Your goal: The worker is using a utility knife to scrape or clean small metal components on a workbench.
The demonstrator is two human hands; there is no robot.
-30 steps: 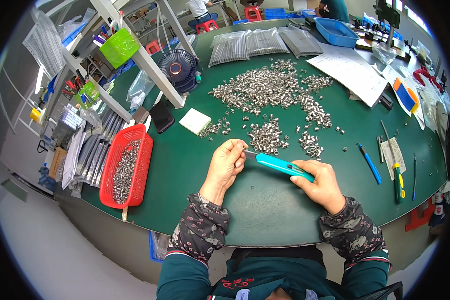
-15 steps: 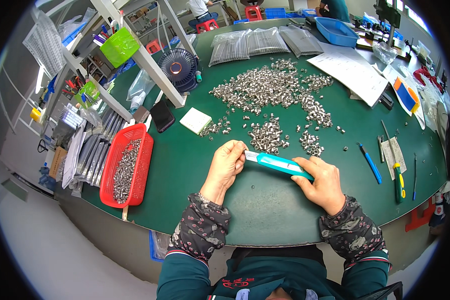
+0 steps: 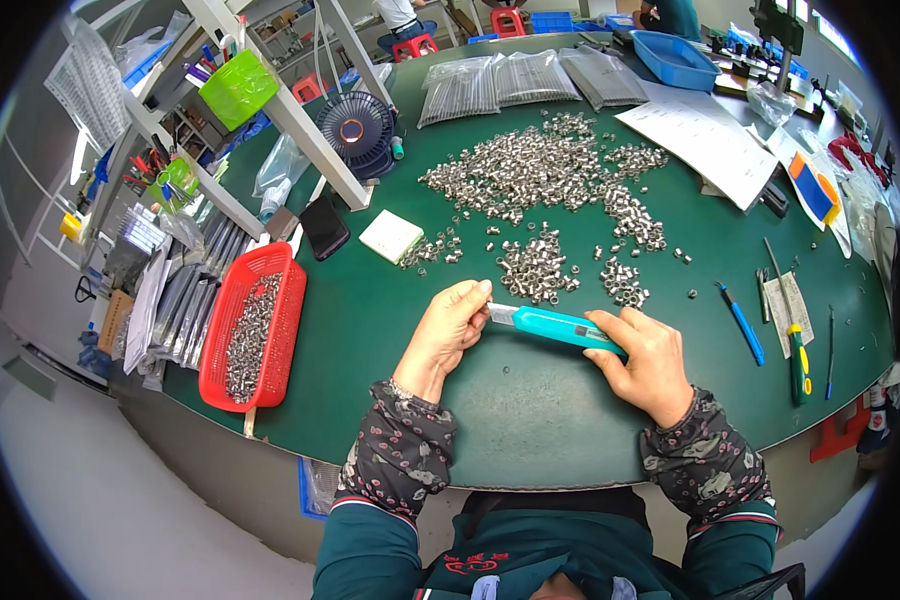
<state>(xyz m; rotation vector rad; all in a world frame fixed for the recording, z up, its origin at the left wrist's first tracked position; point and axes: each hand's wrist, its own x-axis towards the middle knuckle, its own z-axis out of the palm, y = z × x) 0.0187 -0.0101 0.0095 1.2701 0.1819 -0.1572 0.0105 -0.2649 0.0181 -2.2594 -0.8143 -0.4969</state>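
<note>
Both hands' grip closed on teal utility knife [image 3: 560, 327]

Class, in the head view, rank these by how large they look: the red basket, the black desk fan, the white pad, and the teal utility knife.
1. Red basket, clearly largest.
2. Black desk fan and teal utility knife: round against long and thin, and the knife lies nearer the camera, so no ranking between them.
3. White pad, smallest.
</note>
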